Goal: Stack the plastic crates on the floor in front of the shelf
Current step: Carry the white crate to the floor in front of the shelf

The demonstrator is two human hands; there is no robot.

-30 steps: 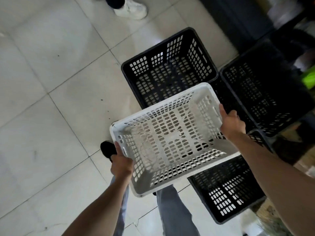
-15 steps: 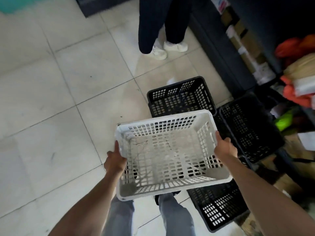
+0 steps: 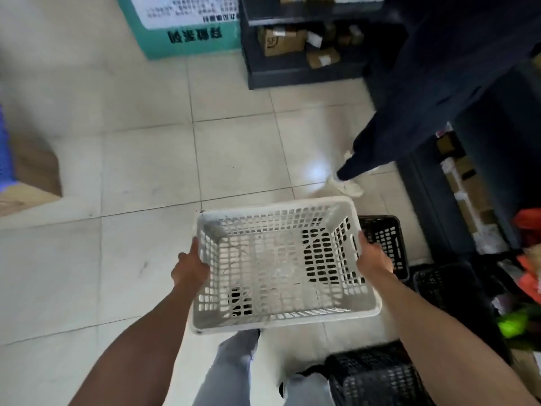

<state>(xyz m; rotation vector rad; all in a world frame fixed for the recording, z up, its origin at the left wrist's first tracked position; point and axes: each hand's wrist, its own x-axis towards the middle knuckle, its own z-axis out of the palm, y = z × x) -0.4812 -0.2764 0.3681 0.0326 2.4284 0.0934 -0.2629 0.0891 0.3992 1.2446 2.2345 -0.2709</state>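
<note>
I hold a white perforated plastic crate (image 3: 281, 268) in the air above the tiled floor, its open side up. My left hand (image 3: 190, 269) grips its left wall and my right hand (image 3: 371, 259) grips its right wall. Three black crates stand on the floor to the right: one (image 3: 386, 241) partly hidden behind the white crate, one (image 3: 439, 285) beside the shelf, and one (image 3: 374, 376) near my feet at the bottom. The dark shelf (image 3: 433, 200) with parcels runs along the right.
A person in dark trousers and white shoes (image 3: 348, 184) stands just beyond the crates. A second dark shelf (image 3: 292, 74) with cardboard boxes is at the back. A teal box (image 3: 187, 27) stands far left of it, and a cardboard box (image 3: 26, 183) sits at the left edge.
The view has tilted up and the white crate has swung left, off the black crate it hung over. The black crates now lie to its right and below.
</note>
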